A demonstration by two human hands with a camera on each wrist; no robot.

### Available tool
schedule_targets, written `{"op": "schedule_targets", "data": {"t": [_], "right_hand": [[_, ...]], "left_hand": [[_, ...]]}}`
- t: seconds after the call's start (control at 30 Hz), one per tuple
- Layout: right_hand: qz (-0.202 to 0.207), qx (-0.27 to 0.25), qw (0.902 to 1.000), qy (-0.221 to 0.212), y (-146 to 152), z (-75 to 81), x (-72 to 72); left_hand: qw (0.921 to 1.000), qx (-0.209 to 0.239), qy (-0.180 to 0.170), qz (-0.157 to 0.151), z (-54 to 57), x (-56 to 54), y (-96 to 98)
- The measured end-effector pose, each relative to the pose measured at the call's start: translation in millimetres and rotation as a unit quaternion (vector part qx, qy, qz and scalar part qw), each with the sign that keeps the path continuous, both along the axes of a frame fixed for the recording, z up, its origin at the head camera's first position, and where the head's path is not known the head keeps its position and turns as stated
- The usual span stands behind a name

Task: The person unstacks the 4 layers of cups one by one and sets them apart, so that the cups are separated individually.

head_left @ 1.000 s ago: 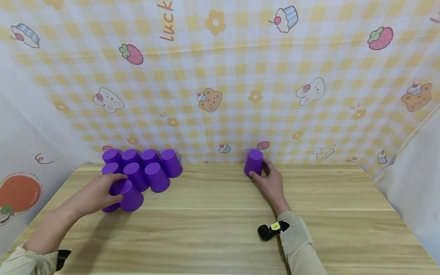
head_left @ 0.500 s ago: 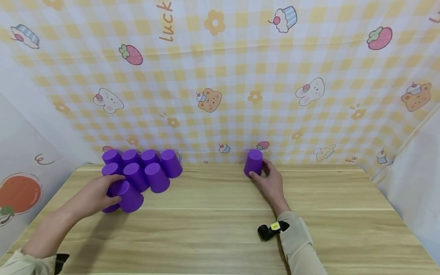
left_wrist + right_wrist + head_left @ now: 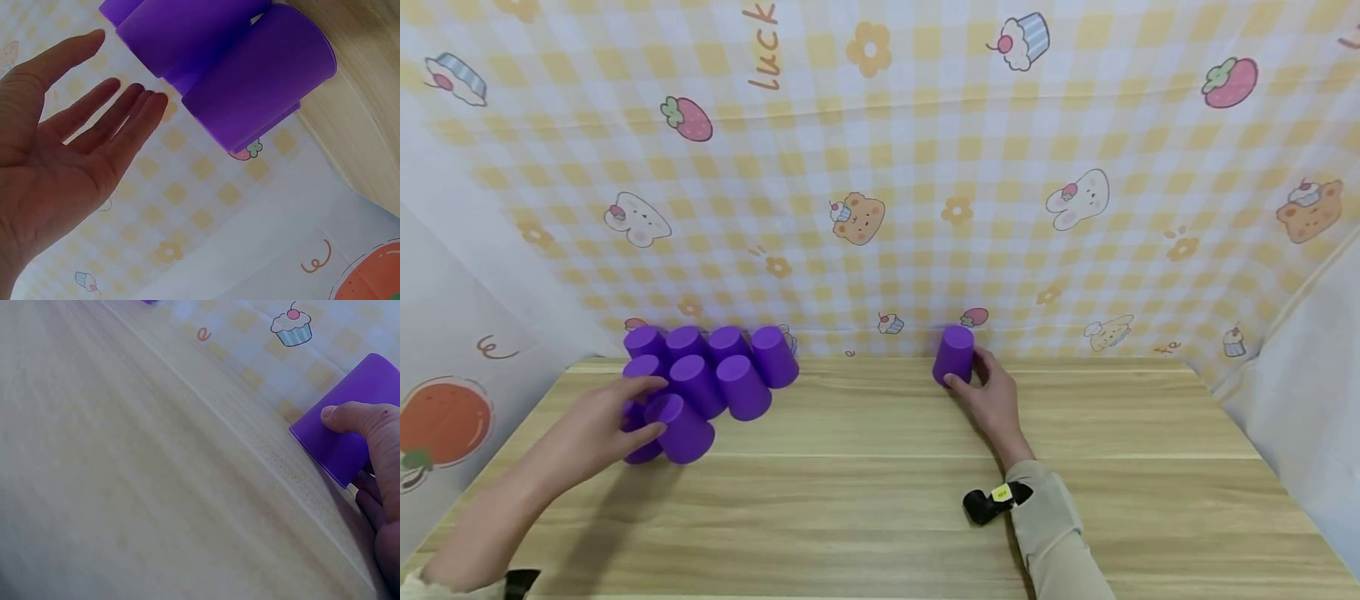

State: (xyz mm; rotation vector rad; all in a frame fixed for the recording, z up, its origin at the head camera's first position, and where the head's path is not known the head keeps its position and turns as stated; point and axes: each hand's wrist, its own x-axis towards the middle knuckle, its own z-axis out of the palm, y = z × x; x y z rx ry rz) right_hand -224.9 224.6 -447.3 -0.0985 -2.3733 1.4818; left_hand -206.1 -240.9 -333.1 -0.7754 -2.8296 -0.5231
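Several purple cups (image 3: 696,387) stand upside down in staggered rows at the table's back left. My left hand (image 3: 583,429) is beside the front cup (image 3: 683,437) of this group, and partly hides the cups behind it. Seen from the left wrist, its thumb and fingers are spread, with a gap between the fingertips (image 3: 159,103) and the nearest cup (image 3: 259,78). Farther right, against the back cloth, a single upside-down purple cup (image 3: 953,354) stands on the table. My right hand (image 3: 996,404) grips its lower part, thumb on the near side in the right wrist view.
The wooden table (image 3: 850,500) runs back to a yellow-checked cloth (image 3: 910,158) with cartoon prints. White cloth sides (image 3: 1307,417) close it in at left and right. A black wrist camera (image 3: 992,502) sits at the right sleeve.
My left hand has opened from the front cup and drawn slightly back to the left, the cup staying in place. The right hand and its cup have not moved.
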Motion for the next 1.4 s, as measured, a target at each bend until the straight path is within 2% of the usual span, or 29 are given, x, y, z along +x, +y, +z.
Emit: {"op": "schedule_targets", "data": {"t": [0.2,0.3,0.4,0.57,0.7,0.83,0.97,1.07,1.17,1.4], "right_hand": [[-0.001,0.005,1.0000,0.007,1.3,-0.9,-1.0],[0.001,0.004,0.9999,0.013,1.5,-1.0,-1.0],[0.002,0.000,0.9999,0.015,1.3,-1.0,-0.9],[0.002,-0.004,1.0000,0.008,-0.8,0.2,-1.2],[-0.007,-0.014,0.9999,-0.004,-5.2,4.1,-2.9],[-0.001,-0.020,0.9996,-0.021,-14.1,12.6,-4.6],[0.016,0.016,0.9995,-0.023,-27.2,25.4,-2.6],[0.044,0.044,0.9980,-0.014,-39.9,34.4,0.2],[0.081,0.051,0.9954,-0.010,-55.2,41.6,3.6],[0.171,0.061,0.9824,-0.042,-96.9,55.9,9.5]], "left_hand": [[0.9955,0.026,0.091,-0.010,0.4,12.2,4.6],[0.9917,0.036,0.121,-0.024,-1.1,19.1,8.5],[0.9889,0.045,0.136,-0.040,-3.4,25.7,11.7],[0.9859,0.062,0.147,-0.051,-8.3,34.7,16.2],[0.9852,0.065,0.149,-0.053,-11.0,36.1,20.9],[0.9890,0.065,0.124,-0.048,-9.9,35.7,26.7],[0.9914,0.067,0.103,-0.046,-8.0,35.8,30.7],[0.9910,0.067,0.108,-0.044,-7.7,37.3,30.7],[0.9901,0.065,0.117,-0.042,-8.0,38.7,28.0],[0.9901,0.061,0.120,-0.040,-7.5,39.1,27.1]]}}
